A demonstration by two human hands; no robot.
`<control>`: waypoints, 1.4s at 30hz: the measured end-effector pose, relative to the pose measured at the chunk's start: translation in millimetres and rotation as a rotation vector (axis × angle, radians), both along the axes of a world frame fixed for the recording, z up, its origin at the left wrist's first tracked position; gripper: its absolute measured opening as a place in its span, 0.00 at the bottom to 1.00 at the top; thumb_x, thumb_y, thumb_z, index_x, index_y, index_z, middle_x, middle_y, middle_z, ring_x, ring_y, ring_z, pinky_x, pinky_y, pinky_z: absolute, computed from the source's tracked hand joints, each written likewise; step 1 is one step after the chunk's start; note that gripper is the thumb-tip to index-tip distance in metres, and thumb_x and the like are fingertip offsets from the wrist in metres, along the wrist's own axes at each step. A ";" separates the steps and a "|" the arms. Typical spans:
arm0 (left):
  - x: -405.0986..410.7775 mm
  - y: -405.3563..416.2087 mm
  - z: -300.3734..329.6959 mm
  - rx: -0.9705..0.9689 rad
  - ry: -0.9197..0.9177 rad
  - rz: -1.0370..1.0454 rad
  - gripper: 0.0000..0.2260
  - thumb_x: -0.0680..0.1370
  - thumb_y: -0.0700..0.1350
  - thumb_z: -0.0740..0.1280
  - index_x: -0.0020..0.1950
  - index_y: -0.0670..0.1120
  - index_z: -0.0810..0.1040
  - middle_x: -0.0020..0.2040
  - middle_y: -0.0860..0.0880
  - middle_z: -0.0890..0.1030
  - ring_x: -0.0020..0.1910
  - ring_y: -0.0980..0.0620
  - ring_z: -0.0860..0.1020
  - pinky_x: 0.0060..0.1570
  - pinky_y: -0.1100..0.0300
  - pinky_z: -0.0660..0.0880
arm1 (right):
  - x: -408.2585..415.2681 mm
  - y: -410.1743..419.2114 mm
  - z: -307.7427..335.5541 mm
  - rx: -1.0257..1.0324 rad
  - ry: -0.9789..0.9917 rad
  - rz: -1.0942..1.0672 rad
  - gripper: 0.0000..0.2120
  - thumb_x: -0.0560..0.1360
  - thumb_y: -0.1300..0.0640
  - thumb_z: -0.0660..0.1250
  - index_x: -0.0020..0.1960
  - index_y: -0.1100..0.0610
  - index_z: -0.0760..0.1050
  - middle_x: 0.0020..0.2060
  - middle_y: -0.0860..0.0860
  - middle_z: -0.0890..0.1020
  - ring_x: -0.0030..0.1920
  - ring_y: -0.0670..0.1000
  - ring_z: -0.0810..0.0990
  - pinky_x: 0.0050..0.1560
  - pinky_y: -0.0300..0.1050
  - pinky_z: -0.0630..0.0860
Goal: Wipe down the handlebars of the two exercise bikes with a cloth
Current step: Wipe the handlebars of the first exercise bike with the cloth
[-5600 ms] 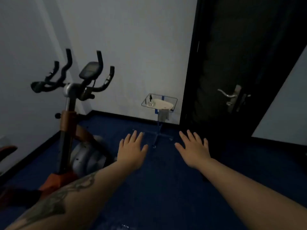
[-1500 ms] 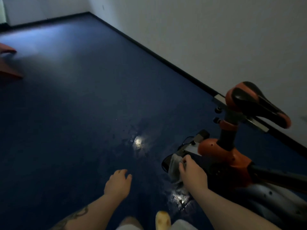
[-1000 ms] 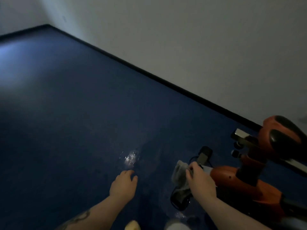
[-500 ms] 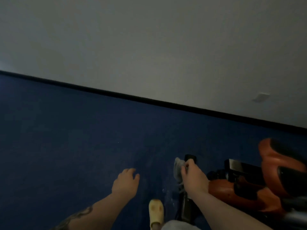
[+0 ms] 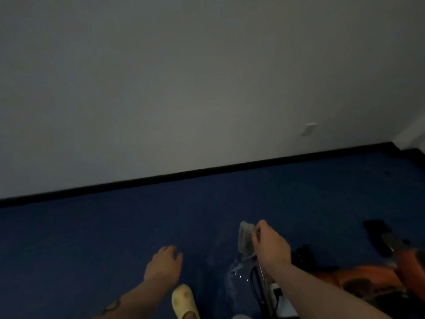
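Observation:
My right hand [image 5: 270,244] pinches a pale grey cloth [image 5: 245,238], which hangs from the fingers above the blue floor. Just right of it lies the low orange and black frame of an exercise bike [image 5: 368,276], cut off by the right edge; its handlebars are out of view. My left hand [image 5: 164,264] hovers palm down over the floor with loosely curled fingers, holding nothing. No second bike shows.
A grey wall [image 5: 184,88] with a black skirting board [image 5: 207,171] runs across ahead. Blue floor [image 5: 92,238] spreads to the left. My foot in a yellow slipper [image 5: 184,300] is at the bottom. A black bar and cables [image 5: 262,288] lie under my right arm.
The view has swung right and tipped up toward the wall. My right hand has lifted the cloth off the bike's rear base. The saddle has left the frame.

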State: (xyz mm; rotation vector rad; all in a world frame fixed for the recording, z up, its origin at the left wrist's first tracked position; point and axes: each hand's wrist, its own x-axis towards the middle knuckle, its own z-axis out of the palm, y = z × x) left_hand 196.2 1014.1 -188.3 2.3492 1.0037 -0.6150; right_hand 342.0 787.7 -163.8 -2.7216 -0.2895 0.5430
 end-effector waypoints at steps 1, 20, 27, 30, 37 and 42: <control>16.0 14.0 0.6 0.000 -0.006 -0.041 0.20 0.82 0.54 0.53 0.73 0.50 0.66 0.72 0.50 0.68 0.68 0.49 0.69 0.65 0.54 0.67 | 8.6 4.8 0.5 0.007 -0.006 -0.061 0.08 0.79 0.47 0.56 0.44 0.50 0.64 0.38 0.45 0.75 0.34 0.47 0.74 0.33 0.44 0.66; 403.8 -15.0 18.2 -0.123 -0.204 -0.738 0.22 0.82 0.54 0.55 0.75 0.48 0.64 0.74 0.49 0.66 0.70 0.49 0.68 0.68 0.54 0.67 | 203.6 -1.5 9.0 0.153 -0.038 -0.778 0.10 0.80 0.48 0.55 0.43 0.51 0.66 0.34 0.48 0.77 0.33 0.47 0.76 0.30 0.43 0.69; 519.3 -68.5 21.8 -0.182 -0.217 -0.876 0.21 0.82 0.53 0.56 0.74 0.47 0.65 0.74 0.49 0.67 0.71 0.48 0.68 0.69 0.55 0.66 | 295.3 -46.2 21.2 0.147 -0.073 -0.976 0.08 0.79 0.49 0.57 0.43 0.51 0.66 0.35 0.47 0.77 0.34 0.48 0.76 0.31 0.44 0.68; 570.9 -89.8 20.7 -0.191 -0.203 -0.990 0.22 0.82 0.54 0.55 0.74 0.48 0.65 0.74 0.50 0.67 0.70 0.50 0.68 0.68 0.57 0.65 | 333.2 -62.7 20.7 0.156 -0.101 -1.075 0.08 0.79 0.49 0.57 0.43 0.51 0.66 0.34 0.47 0.77 0.34 0.48 0.76 0.33 0.46 0.70; 708.0 -160.8 26.2 -0.249 -0.213 -1.261 0.21 0.82 0.52 0.56 0.74 0.46 0.65 0.74 0.47 0.67 0.70 0.49 0.69 0.69 0.55 0.66 | 406.7 -106.3 35.6 0.144 -0.197 -1.395 0.08 0.79 0.49 0.58 0.44 0.51 0.67 0.36 0.47 0.77 0.37 0.49 0.77 0.36 0.47 0.73; 775.0 -236.7 43.6 -0.311 -0.248 -1.364 0.21 0.82 0.51 0.58 0.73 0.45 0.68 0.72 0.45 0.70 0.68 0.46 0.71 0.68 0.52 0.68 | 426.5 -146.9 59.6 0.181 -0.281 -1.608 0.08 0.79 0.49 0.59 0.44 0.53 0.69 0.37 0.50 0.79 0.38 0.50 0.78 0.41 0.51 0.77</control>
